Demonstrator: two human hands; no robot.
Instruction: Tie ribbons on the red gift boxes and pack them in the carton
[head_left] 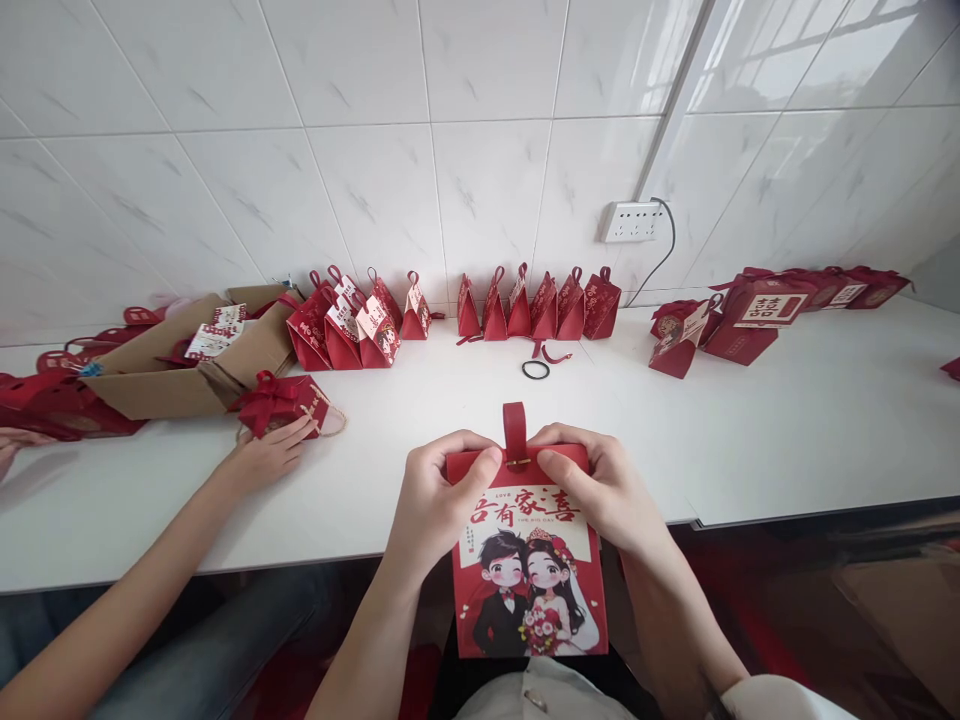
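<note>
Between my two hands is a red wedding gift box (529, 600) with a cartoon bride and groom and Chinese lettering on its front. My left hand (454, 490) grips its upper left corner, thumb in front and fingers behind. At the upper right corner my right hand (592, 480) pinches it the same way. A dark red ribbon loop (514, 430) stands up from the top edge between my thumbs, with a small gold-coloured bar at its base. The box's back is hidden from me.
At the left, another person's hand (277, 450) touches a red box with a bow (289, 403). Behind it is an open cardboard box (161, 395). Several small red gift boxes (544, 308) line the wall. A black ring (535, 370) lies on the white table (600, 400). Larger red boxes (750, 310) stand right.
</note>
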